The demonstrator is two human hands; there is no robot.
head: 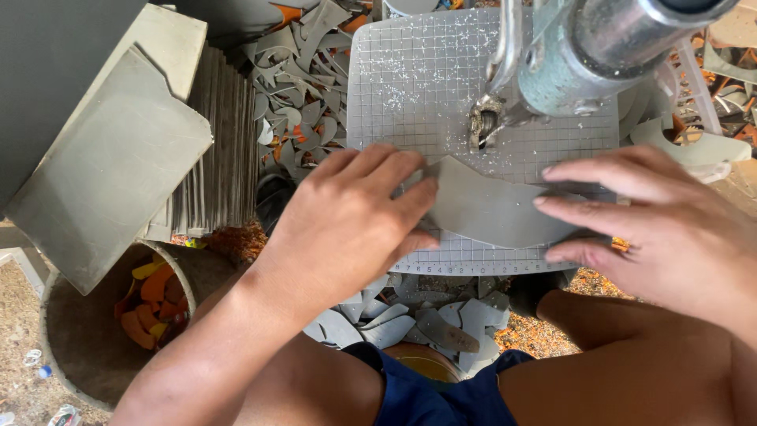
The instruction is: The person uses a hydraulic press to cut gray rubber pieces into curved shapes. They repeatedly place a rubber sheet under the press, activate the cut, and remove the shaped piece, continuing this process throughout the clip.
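A flat grey sheet piece [493,209] with a curved far edge lies on a gridded cutting mat [410,87]. My left hand [355,213] presses on its left end, fingers curled over the edge. My right hand [639,221] lies flat on its right end, fingers spread and pointing left. Just beyond the piece, a machine's metal cutting head [482,122] hangs down from a grey-green arm [583,55]. White dust speckles the mat around the head.
A stack of grey sheets [118,158] leans at the left beside upright sheet edges [217,150]. Curved grey offcuts [303,79] pile behind the mat and others [426,319] lie between my knees. A round bucket [63,331] with orange scraps stands lower left.
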